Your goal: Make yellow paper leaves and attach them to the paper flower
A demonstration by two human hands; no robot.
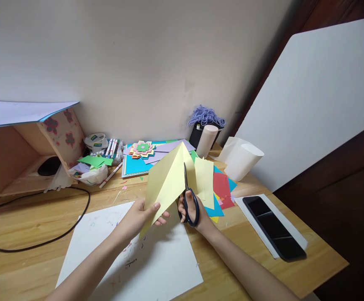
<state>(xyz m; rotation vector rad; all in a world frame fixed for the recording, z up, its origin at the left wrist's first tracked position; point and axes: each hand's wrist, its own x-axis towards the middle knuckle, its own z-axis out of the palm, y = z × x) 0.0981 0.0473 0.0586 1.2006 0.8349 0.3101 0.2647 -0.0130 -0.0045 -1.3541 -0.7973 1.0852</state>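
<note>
My left hand (pixel 147 215) pinches the lower edge of a sheet of pale yellow paper (pixel 166 175), thumb on top and fingers beneath. The paper is raised above the table and has a diagonal crease. In my right hand (pixel 197 213) is a pair of scissors (pixel 191 209) with black handles, their blades pointing up and touching the paper's right part. A narrow flap of the paper stands to the right of the blades. Below both hands lies a large white sheet (pixel 166 267) with coloured marks on it.
Coloured paper scraps (pixel 222 188) lie right of the scissors. A black phone (pixel 274 228) rests near the right edge. Behind are a layered paper flower (pixel 142 148), a pink cylinder (pixel 207 140), a curled white paper (pixel 244 161) and several markers (pixel 112 147). A black cable (pixel 59 236) crosses the left side.
</note>
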